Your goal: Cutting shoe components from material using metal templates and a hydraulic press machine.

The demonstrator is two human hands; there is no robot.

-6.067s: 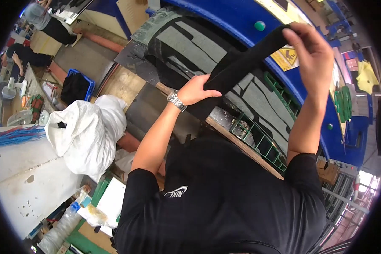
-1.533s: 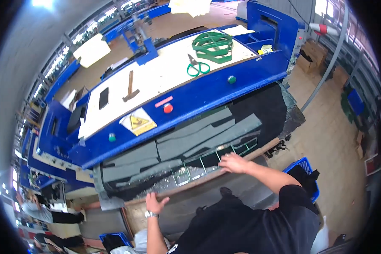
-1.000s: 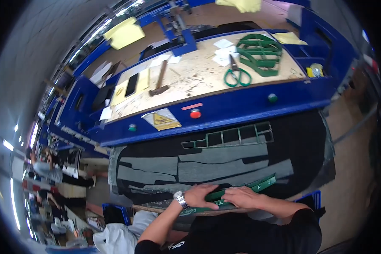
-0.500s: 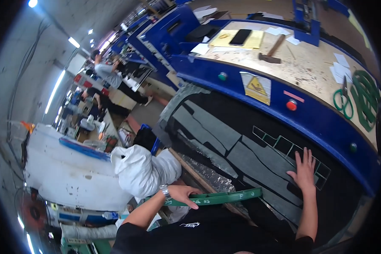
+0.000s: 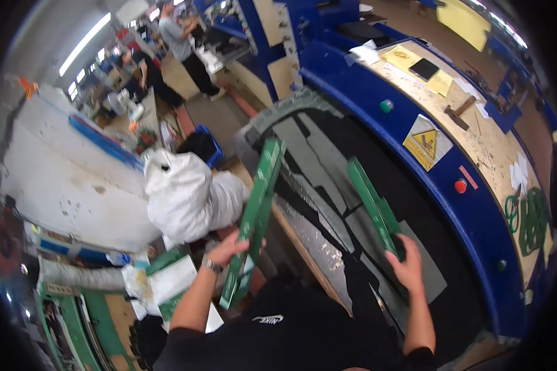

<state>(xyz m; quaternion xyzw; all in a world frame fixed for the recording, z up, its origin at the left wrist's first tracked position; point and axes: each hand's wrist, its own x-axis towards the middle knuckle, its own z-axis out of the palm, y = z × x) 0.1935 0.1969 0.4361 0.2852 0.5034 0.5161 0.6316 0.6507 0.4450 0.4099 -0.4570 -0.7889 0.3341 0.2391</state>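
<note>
My left hand [image 5: 228, 247] is closed around a long green metal cutting die [image 5: 258, 204], which is tilted upright in front of my body, left of the work bed. My right hand [image 5: 406, 266] grips the near end of a second green cutting die [image 5: 371, 196], held on edge over the bed. Below it lies a black sheet [image 5: 408, 191] with long grey shapes [image 5: 319, 151] along it. Whether the right die touches the sheet, I cannot tell.
A blue machine beam [image 5: 436, 179] with buttons curves along the right. Behind it, a wooden table [image 5: 504, 148] bears a hammer [image 5: 460, 114], a phone [image 5: 424, 69] and green dies [image 5: 531, 221]. White sacks [image 5: 179, 195] stand left of the bed. Two people work farther back.
My right hand has picked up the open-framed die from the black sheet and turned it on edge. The left die has swung from lying crosswise to pointing away from me. My view has turned.
</note>
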